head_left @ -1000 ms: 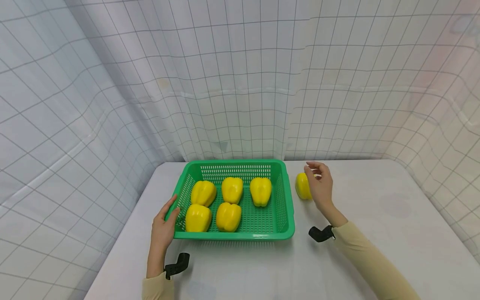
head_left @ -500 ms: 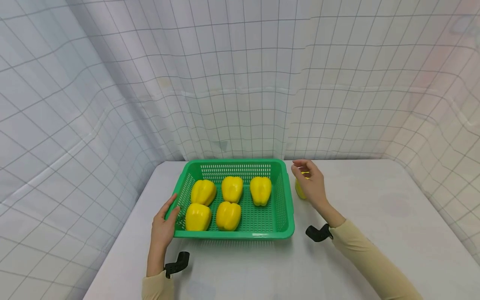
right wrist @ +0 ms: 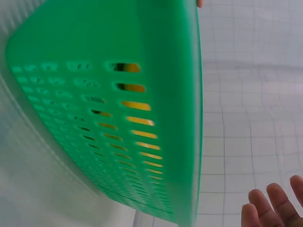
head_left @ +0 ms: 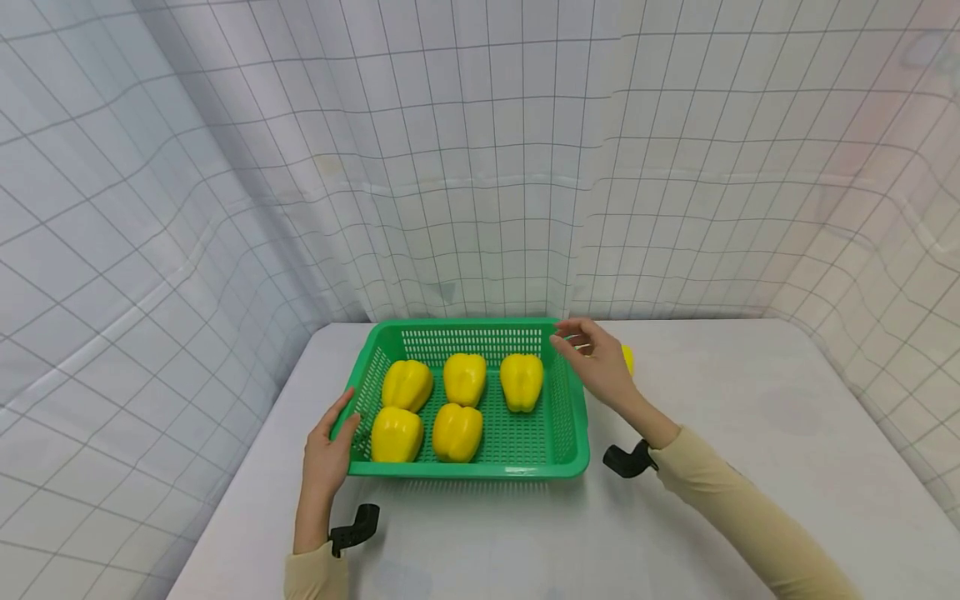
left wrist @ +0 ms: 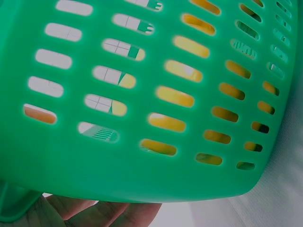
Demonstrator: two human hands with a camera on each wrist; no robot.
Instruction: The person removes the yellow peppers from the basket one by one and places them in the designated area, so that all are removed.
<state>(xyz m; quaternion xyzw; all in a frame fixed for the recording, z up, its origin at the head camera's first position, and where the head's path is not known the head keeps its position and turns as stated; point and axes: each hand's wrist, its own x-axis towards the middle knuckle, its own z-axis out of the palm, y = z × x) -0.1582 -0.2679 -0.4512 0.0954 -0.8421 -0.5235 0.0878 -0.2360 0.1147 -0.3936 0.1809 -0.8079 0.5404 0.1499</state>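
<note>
A green plastic basket [head_left: 468,472] stands on the table, with several yellow bell peppers [head_left: 465,379] lying in it. My left hand [head_left: 327,450] grips the basket's left rim; its fingers [left wrist: 137,215] show at the bottom of the left wrist view. Over the basket's right rim hovers my right hand [head_left: 596,362], its fingers loosely bent and nothing visible in them. The right wrist view shows its fingers [right wrist: 279,208] apart from the basket wall. Just right of the basket, another yellow bell pepper [head_left: 628,358] sits on the table, mostly hidden behind the right hand.
A white table [head_left: 750,400] carries the basket. White gridded curtains [head_left: 480,208] hang behind the table and along both sides. Each wrist wears a black camera mount, such as the left mount [head_left: 358,527].
My right hand has moved left, from beside the loose bell pepper to above the basket's right rim. That pepper stays on the table. The left hand and basket have not moved.
</note>
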